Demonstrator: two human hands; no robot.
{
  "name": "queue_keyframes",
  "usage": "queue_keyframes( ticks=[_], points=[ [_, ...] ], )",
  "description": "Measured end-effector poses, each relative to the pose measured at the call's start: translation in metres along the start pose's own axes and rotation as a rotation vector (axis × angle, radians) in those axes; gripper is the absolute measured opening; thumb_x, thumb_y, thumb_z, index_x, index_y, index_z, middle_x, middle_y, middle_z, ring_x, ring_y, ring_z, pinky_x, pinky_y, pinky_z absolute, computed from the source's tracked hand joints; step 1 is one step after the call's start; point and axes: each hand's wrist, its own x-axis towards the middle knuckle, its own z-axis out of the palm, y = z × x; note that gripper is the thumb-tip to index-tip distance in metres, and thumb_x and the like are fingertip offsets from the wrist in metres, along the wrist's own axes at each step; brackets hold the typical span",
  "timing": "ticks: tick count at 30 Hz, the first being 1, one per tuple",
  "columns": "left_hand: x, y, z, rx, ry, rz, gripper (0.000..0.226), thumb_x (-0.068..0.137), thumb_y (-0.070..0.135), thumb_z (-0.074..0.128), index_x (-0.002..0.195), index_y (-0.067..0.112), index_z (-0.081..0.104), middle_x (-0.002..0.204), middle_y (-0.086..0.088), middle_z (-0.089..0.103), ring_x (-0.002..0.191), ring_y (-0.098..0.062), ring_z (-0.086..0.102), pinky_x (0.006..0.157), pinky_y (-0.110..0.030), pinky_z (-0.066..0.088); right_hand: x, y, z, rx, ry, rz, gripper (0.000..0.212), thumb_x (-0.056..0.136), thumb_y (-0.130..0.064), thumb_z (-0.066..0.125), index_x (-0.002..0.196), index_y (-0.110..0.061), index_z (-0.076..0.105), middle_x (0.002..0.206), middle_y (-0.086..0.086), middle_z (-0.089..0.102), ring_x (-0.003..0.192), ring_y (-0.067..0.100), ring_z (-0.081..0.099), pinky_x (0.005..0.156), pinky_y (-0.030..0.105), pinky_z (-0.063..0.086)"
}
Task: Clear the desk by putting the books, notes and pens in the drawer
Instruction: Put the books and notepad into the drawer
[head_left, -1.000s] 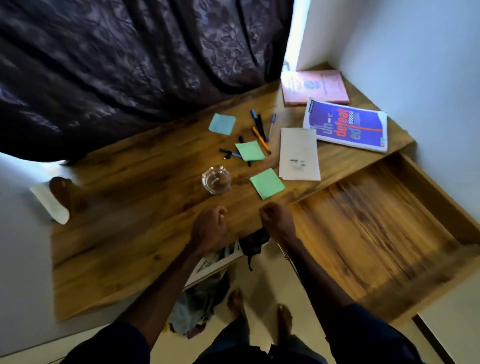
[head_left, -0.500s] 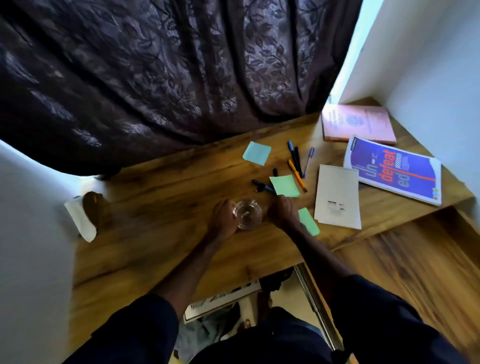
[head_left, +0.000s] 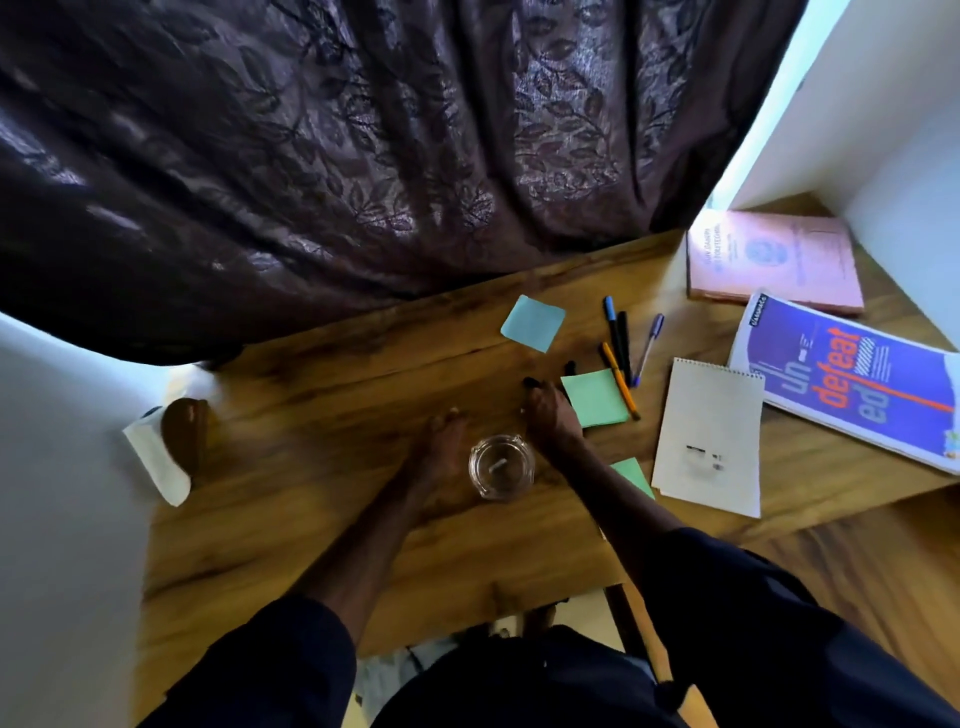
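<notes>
Hands are reaching across a wooden surface (head_left: 311, 467) below a dark curtain. At centre frame the right hand (head_left: 551, 418) is bunching its fingers (head_left: 535, 402) together on the end of a black pen (head_left: 534, 383), pinching it. The left hand (head_left: 441, 441), blurred, is lying just beside a glass ashtray (head_left: 501, 467), fingers straight and flat on the wood, holding nothing.

Doing this pick-up well probably means lifting the pen straight up, so it is not dragging the green note (head_left: 595, 397) touching the hand's right side. It also means keeping the forearm off the ashtray while carrying the pen to the open drawer (head_left: 857, 571) at lower right.

Counting what is lying on the surface:
- Six pens, as far as I am making out: the pinched one and five right of centre, among them an orange pen (head_left: 621, 389).
- Three sticky notes: a blue note (head_left: 533, 323) and two green, the second green note (head_left: 635, 475) half hidden under the right forearm.
- One white notepad (head_left: 709, 436).
- Two books at upper right: a pink book (head_left: 774, 262) and a purple book (head_left: 852, 384).
</notes>
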Motion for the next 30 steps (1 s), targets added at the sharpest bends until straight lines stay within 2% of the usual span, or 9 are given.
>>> queue_keyframes(
  ticks=[5, 9, 11, 13, 16, 21, 25, 27, 30],
  points=[
    [0.006, 0.007, -0.001, -0.028, 0.056, -0.050, 0.053, 0.103, 0.013, 0.046, 0.155, 0.017, 0.036, 0.162, -0.010, 0.031, 0.148, -0.028, 0.030, 0.117, -0.036, 0.029, -0.019, 0.001, -0.003, 0.058, -0.027, 0.053, 0.026, 0.098, -0.015, 0.051, 0.117, -0.006, 0.066, 0.140, 0.014, 0.057, 0.115, 0.035, 0.062, 0.092, 0.042, 0.053],
    [0.012, 0.016, 0.000, -0.240, 0.072, -0.141, 0.062, 0.092, 0.020, 0.068, 0.149, 0.019, 0.041, 0.153, -0.007, 0.044, 0.140, -0.028, 0.042, 0.114, -0.041, 0.039, -0.043, 0.004, -0.014, 0.119, 0.021, 0.114, 0.020, 0.094, -0.023, 0.060, 0.102, -0.010, 0.072, 0.119, 0.010, 0.070, 0.097, 0.032, 0.070, 0.075, 0.035, 0.055],
    [0.010, 0.028, 0.005, -0.257, 0.157, -0.073, 0.052, 0.089, 0.013, 0.069, 0.137, 0.021, 0.051, 0.138, -0.006, 0.058, 0.127, -0.027, 0.053, 0.105, -0.043, 0.047, -0.066, 0.010, -0.022, 0.156, 0.130, 0.116, 0.016, 0.091, -0.021, 0.065, 0.097, -0.012, 0.076, 0.101, 0.009, 0.074, 0.086, 0.027, 0.070, 0.065, 0.030, 0.051],
    [-0.005, 0.048, 0.011, -0.240, 0.282, 0.060, 0.036, 0.090, 0.008, 0.061, 0.122, 0.023, 0.058, 0.121, 0.000, 0.065, 0.114, -0.021, 0.058, 0.095, -0.040, 0.051, -0.093, 0.018, -0.028, 0.206, 0.230, 0.125, 0.012, 0.087, -0.022, 0.069, 0.094, -0.016, 0.076, 0.094, 0.004, 0.074, 0.076, 0.019, 0.068, 0.058, 0.028, 0.050],
    [-0.032, 0.084, 0.024, -0.174, 0.408, 0.308, 0.023, 0.088, 0.011, 0.052, 0.104, 0.024, 0.062, 0.103, 0.004, 0.068, 0.097, -0.017, 0.062, 0.081, -0.036, 0.053, -0.136, 0.037, -0.030, 0.302, 0.300, 0.202, 0.014, 0.081, -0.027, 0.074, 0.094, -0.021, 0.076, 0.089, -0.002, 0.074, 0.069, 0.012, 0.068, 0.060, 0.031, 0.056],
    [-0.064, 0.127, 0.063, -0.154, 0.247, 0.495, 0.024, 0.084, 0.012, 0.046, 0.095, 0.023, 0.065, 0.097, 0.003, 0.071, 0.092, -0.019, 0.067, 0.077, -0.039, 0.055, -0.208, 0.070, -0.029, 0.382, 0.383, 0.365, 0.016, 0.078, -0.022, 0.077, 0.093, -0.017, 0.078, 0.087, -0.003, 0.076, 0.065, 0.007, 0.067, 0.064, 0.028, 0.056],
    [-0.090, 0.155, 0.094, -0.165, 0.100, 0.520, 0.045, 0.082, 0.038, 0.030, 0.094, 0.017, 0.068, 0.097, -0.001, 0.070, 0.091, -0.019, 0.066, 0.076, -0.036, 0.055, -0.266, 0.097, -0.021, 0.444, 0.482, 0.442, 0.014, 0.081, -0.021, 0.079, 0.095, -0.020, 0.078, 0.083, -0.009, 0.074, 0.064, -0.001, 0.065, 0.059, 0.024, 0.056],
    [-0.097, 0.168, 0.111, -0.140, 0.023, 0.525, 0.029, 0.089, 0.027, 0.041, 0.093, 0.017, 0.068, 0.098, -0.004, 0.071, 0.094, -0.024, 0.067, 0.079, -0.037, 0.056, -0.287, 0.113, -0.011, 0.457, 0.530, 0.506, 0.013, 0.082, -0.021, 0.079, 0.094, -0.022, 0.078, 0.082, -0.009, 0.073, 0.063, -0.001, 0.064, 0.057, 0.024, 0.054],
    [-0.107, 0.185, 0.137, -0.093, -0.080, 0.553, 0.020, 0.094, 0.012, 0.053, 0.100, 0.013, 0.072, 0.105, -0.006, 0.073, 0.100, -0.022, 0.067, 0.087, -0.033, 0.055, -0.310, 0.138, 0.014, 0.442, 0.464, 0.638, 0.010, 0.081, -0.021, 0.079, 0.090, -0.020, 0.078, 0.080, -0.007, 0.073, 0.063, 0.001, 0.064, 0.057, 0.024, 0.051]
  ],
)
